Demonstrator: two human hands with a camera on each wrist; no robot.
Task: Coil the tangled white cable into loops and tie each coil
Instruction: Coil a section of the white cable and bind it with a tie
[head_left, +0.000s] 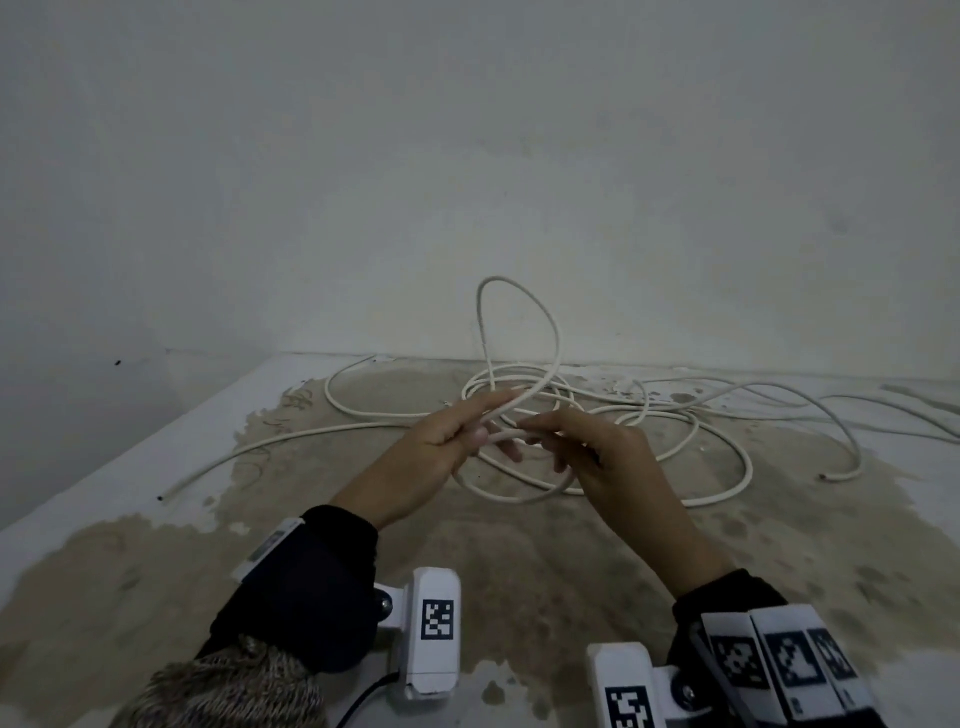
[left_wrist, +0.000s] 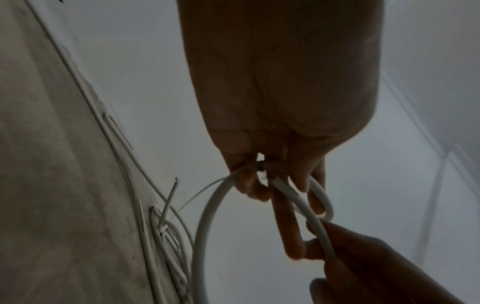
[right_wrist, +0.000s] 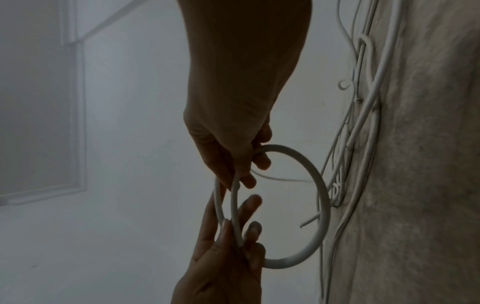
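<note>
- The left hand (head_left: 447, 436) and right hand (head_left: 597, 452) meet above the table (head_left: 130, 467), each grip pinching the white cable (head_left: 675, 431) between fingers and thumb.
- Most of the cable lies in a loose tangle on the table behind the hands; one tall loop (head_left: 519, 322) stands up from the pinch, and a lower loop (head_left: 519, 493) hangs toward the person.
- In the left wrist view a tight bend of cable wraps the left fingers (left_wrist: 315, 197); which strand feeds it is hard to tell in the dim light.
- Risk: the tall loop looks springy and, if either pinch loosens, may flop back into the heap.
- Risk: pulling more slack could drag crossed strands tight into a knot.
- Risk: uneven loops would make tying the coil awkward.
</note>
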